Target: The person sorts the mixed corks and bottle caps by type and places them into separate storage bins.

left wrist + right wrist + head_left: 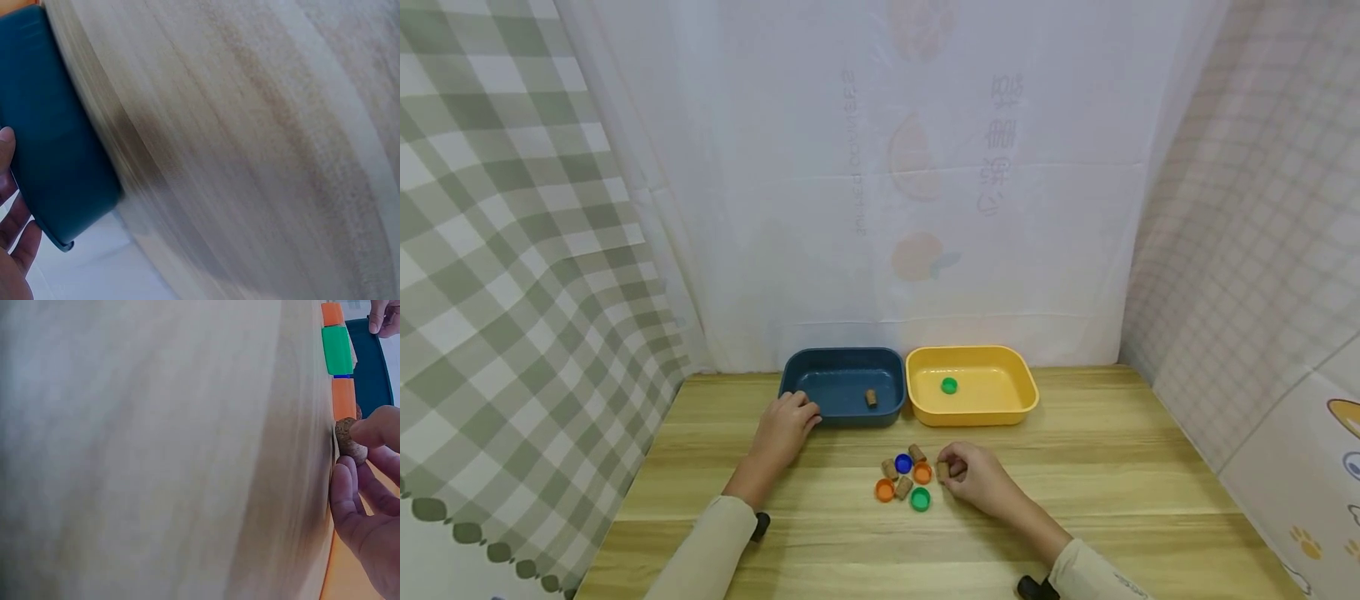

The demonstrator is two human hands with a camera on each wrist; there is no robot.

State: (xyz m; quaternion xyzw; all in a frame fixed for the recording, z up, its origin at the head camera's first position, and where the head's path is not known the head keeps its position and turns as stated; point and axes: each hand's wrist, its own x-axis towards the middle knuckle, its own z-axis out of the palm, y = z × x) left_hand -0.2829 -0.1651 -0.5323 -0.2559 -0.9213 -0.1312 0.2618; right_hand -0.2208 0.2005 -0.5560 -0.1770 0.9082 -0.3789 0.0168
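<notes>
My left hand (786, 427) grips the rim at the near left corner of a dark blue tray (842, 419), its thumb against the outer wall in the left wrist view. One cork (871, 397) lies inside that tray. Between thumb and fingers my right hand (977, 479) pinches another cork (351, 440) at the tabletop. Just left of it is a loose cluster: three corks (904, 487), two orange caps (885, 489), a blue cap (903, 463) and a green cap (921, 499).
Beside the blue tray, on its right, stands a yellow tray (973, 418) holding a green cap (950, 385). Both trays sit at the far edge of the wooden table (820, 542), against a white curtain (790, 250). Checked cloth hangs on the left side.
</notes>
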